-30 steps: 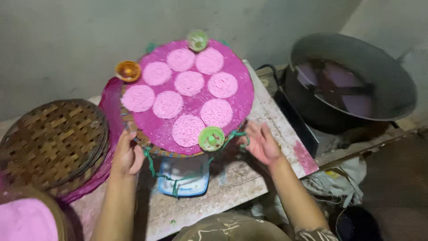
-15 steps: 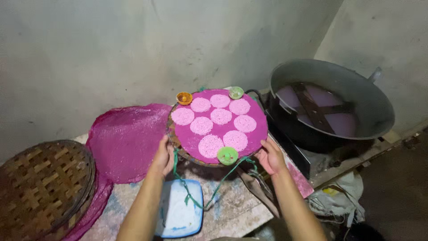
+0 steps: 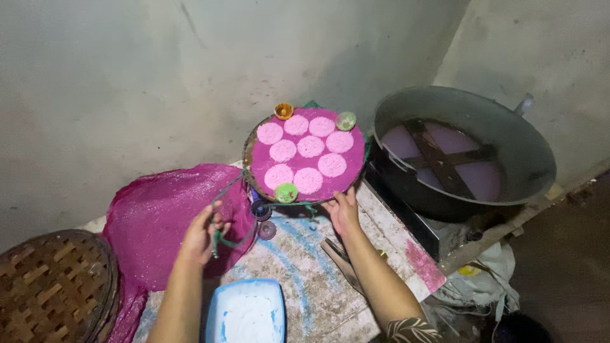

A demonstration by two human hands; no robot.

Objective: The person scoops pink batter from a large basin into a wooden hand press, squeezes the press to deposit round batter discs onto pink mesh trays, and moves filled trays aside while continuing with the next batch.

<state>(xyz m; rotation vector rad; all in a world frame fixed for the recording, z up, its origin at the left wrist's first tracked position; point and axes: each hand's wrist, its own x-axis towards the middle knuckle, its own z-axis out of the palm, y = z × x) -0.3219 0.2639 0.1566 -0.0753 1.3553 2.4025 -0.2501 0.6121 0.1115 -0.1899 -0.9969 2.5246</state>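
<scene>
A round woven tray (image 3: pixel 357 171) lined with magenta cloth carries several pale pink flat discs (image 3: pixel 311 147) and three small caps, one orange (image 3: pixel 283 111) and two green (image 3: pixel 286 192). My right hand (image 3: pixel 343 213) grips the tray's near rim and holds it up above the table, between the wall and the wok. My left hand (image 3: pixel 202 234) is off the tray, down to its left, with a green cord (image 3: pixel 223 240) looped through the fingers; the cord runs up to the tray's rim.
A large dark wok (image 3: pixel 464 149) with pink liquid and a crossed wooden rack stands on a stove at right. A magenta cloth (image 3: pixel 152 216) lies on the table, a woven basket lid (image 3: pixel 54 282) at far left, a blue tub of white powder (image 3: pixel 246 314) near me.
The tray has moved up and right toward the wok. My left hand has let go of the rim and now holds only the cord. My view has pulled back.
</scene>
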